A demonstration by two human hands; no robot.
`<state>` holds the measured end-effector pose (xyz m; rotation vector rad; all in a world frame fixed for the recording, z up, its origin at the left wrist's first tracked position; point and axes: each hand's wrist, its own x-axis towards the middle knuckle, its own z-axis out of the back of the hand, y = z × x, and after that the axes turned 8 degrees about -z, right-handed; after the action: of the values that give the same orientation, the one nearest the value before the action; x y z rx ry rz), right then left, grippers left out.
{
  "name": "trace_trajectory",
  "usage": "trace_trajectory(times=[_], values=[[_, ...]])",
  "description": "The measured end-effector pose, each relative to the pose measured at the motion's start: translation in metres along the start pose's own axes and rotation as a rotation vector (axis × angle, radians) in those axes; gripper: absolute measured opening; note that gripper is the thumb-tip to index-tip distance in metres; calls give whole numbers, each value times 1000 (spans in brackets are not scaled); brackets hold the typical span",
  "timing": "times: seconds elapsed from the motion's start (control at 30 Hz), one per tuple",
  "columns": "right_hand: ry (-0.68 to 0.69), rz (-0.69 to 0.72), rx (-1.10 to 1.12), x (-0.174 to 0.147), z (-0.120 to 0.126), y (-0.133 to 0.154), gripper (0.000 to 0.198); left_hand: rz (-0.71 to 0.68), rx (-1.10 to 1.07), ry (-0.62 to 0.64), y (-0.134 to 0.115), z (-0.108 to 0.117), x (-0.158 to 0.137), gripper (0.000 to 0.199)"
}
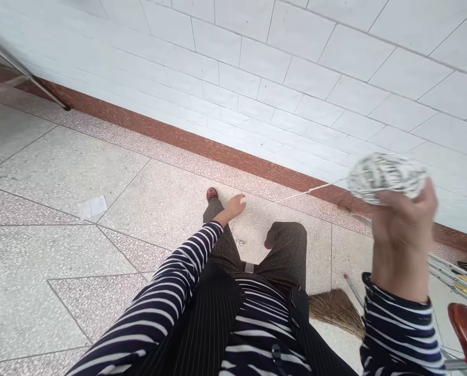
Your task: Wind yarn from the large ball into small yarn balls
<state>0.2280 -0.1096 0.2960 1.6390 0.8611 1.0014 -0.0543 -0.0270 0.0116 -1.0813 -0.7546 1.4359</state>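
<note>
In my raised right hand [408, 219] is a rounded ball of string [386, 176], white with dark grey streaks and blurred by motion. My fingers wrap its lower right side. A thin white strand [319, 187] runs from the ball down and left toward my left hand [236, 205], fading against the pale floor. That hand is low in front of my knees, its fingers closed together, with a small white bit at the fingertips. The strand's last stretch at the left hand is hard to see.
A white tiled wall [249, 83] with a red-brown skirting [171, 134] rises ahead. On the speckled floor lie a white paper [93, 207] and a straw broom [337, 312]. Metal legs [30, 75] stand far left. A red-brown chair part [466, 326] and metal rails [453, 277] are at right.
</note>
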Motion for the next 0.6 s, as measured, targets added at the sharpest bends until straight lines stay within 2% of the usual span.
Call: trace_trajectory(times=[0.1, 0.17, 0.2, 0.3, 0.43, 0.6], values=[[162, -218, 2, -3, -28, -23, 63, -220, -99, 141, -53, -16, -5, 33], [205, -354, 11, -6, -40, -36, 66, -514, -261, 217, -90, -22, -8, 42], [211, -407, 21, -8, -44, -41, 66, -593, -334, 234, -105, -25, -10, 43], [236, -522, 46, -13, -49, -53, 62, -661, -489, 336, -130, -35, -17, 48], [279, -553, 51, -19, -42, -63, 58, -579, -431, 319, -117, -45, -29, 31], [109, -559, 135, -28, -21, -76, 52, -479, -20, 267, -74, -29, -48, 37]])
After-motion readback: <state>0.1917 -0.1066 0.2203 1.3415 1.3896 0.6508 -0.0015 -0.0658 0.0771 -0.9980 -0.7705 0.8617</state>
